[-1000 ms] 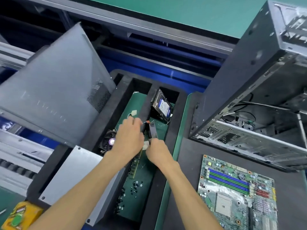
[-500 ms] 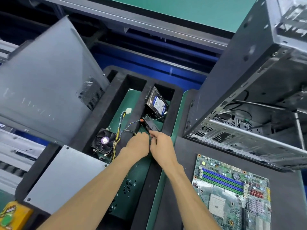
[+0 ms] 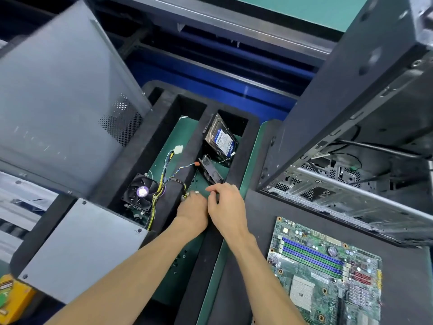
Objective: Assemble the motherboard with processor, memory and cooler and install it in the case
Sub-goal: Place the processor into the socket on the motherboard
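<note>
Both hands work close together low in the right compartment of the foam tray point(image 3: 234, 174): the left hand point(image 3: 192, 211) curls over something small and pale that I cannot identify, while the right hand point(image 3: 226, 205) has its fingers bent, and whether they pinch anything I cannot tell. Just left of the grip, cooler point(image 3: 140, 192) wires drape over the divider and could snag. Well right of the hands, the motherboard point(image 3: 325, 273) lies bare before the open case point(image 3: 351, 137).
</note>
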### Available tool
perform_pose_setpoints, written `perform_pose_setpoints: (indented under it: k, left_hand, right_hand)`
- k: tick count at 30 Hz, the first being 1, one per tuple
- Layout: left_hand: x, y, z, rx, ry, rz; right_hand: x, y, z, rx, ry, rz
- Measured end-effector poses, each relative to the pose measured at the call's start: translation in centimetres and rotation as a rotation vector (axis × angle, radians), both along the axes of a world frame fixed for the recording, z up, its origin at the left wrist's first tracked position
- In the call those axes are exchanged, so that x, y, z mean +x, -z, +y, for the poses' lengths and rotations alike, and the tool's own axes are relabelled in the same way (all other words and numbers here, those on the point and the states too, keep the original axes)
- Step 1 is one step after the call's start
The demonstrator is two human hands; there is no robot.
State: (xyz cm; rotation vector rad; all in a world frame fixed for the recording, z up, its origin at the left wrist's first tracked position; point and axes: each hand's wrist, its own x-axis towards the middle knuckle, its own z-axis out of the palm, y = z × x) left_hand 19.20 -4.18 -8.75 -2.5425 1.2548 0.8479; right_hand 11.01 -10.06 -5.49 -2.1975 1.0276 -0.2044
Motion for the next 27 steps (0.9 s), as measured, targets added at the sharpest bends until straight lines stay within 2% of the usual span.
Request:
perform_pose_setpoints:
  k: [3, 7, 11, 16, 20, 27]
  left_hand:
    - [-0.4, 0.0, 0.0, -0.043, 0.013, -0.074]
    - [0.1, 0.4, -0.1, 0.001, 0.010, -0.072]
    - [0.0, 1.0, -0.3, 0.040, 0.111, -0.134]
    - [0.1, 1.5, 0.4, 0.011, 0.076, -0.191]
    - [0.1, 1.4, 0.8, -0.044, -0.017, -0.155]
    - [-0.2, 0.0, 0.9, -0.125, -0.072, -0.158]
  right_hand:
    - [0.0, 0.2, 0.0, -0.007, 0.001, 0.003]
    - [-0.2, 0.5, 0.1, -0.025, 0.003, -0.010]
    - [-0.3, 0.7, 0.3, -0.044, 0.006, -0.034]
    - [-0.2, 0.8, 0.4, -0.045, 0.005, -0.038]
    - [-0.4, 0.6, 0.5, -0.041, 0.010, -0.053]
    - [-1.2, -0.3, 0.4, 0.069, 0.086, -0.134]
